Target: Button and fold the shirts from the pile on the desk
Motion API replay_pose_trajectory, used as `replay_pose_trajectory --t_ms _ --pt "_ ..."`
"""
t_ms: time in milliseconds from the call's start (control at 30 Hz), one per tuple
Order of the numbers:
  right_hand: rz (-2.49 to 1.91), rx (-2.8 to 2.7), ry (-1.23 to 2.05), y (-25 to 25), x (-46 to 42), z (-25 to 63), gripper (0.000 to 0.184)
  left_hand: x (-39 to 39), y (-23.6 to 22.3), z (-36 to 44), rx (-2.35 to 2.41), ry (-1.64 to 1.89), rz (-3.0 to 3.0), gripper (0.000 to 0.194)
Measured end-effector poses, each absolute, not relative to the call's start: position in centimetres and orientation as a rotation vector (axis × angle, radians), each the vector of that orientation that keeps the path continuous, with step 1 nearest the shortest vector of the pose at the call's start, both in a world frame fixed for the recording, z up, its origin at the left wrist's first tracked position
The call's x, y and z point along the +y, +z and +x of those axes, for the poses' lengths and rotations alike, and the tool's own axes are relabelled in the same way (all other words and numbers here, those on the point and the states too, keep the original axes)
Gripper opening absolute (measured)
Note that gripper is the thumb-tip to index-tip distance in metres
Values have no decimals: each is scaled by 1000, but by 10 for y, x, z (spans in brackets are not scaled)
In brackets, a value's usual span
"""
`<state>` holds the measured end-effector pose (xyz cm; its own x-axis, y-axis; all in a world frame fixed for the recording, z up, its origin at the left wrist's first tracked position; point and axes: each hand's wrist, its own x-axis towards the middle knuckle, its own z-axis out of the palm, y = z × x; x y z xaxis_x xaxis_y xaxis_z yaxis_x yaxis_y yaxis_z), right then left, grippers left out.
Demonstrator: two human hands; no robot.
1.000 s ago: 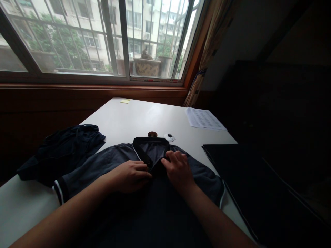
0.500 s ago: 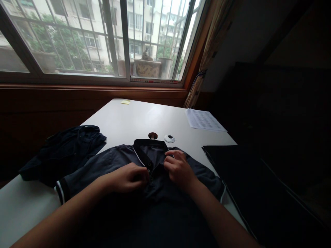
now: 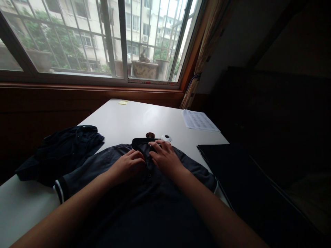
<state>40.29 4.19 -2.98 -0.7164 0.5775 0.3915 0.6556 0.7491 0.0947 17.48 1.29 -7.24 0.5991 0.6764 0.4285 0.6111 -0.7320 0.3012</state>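
Observation:
A dark polo shirt (image 3: 103,162) with a black collar and white-striped sleeve cuffs lies spread face up, its neck pointing away from me. My left hand (image 3: 128,164) has its fingers curled on the left edge of the button placket, just below the collar. On the opposite side, my right hand (image 3: 167,157) bends its fingers over the collar and holds the cloth, covering the right part of the neckline. One small button shows on the placket below my hands. The fingertips of both hands are partly hidden, and the shirt's lower part is lost in shadow.
The white table (image 3: 129,119) carries a crumpled dark garment (image 3: 62,151) at left and a flat dark garment (image 3: 248,186) at right. Beyond the collar are a cable hole (image 3: 150,135) and its round white cover (image 3: 166,138). Printed sheets (image 3: 200,120) and a yellow note (image 3: 123,102) lie farther back.
My right hand has moved left and slightly up, onto the collar nearer the neck opening. My left hand has shifted a little up and left. The view has turned slightly right.

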Motion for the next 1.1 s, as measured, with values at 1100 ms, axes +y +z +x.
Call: replay_pose_trajectory --t_ms 1100 --pt "-916 -2160 268 -83 37 422 21 23 -82 194 1121 585 3081 16"
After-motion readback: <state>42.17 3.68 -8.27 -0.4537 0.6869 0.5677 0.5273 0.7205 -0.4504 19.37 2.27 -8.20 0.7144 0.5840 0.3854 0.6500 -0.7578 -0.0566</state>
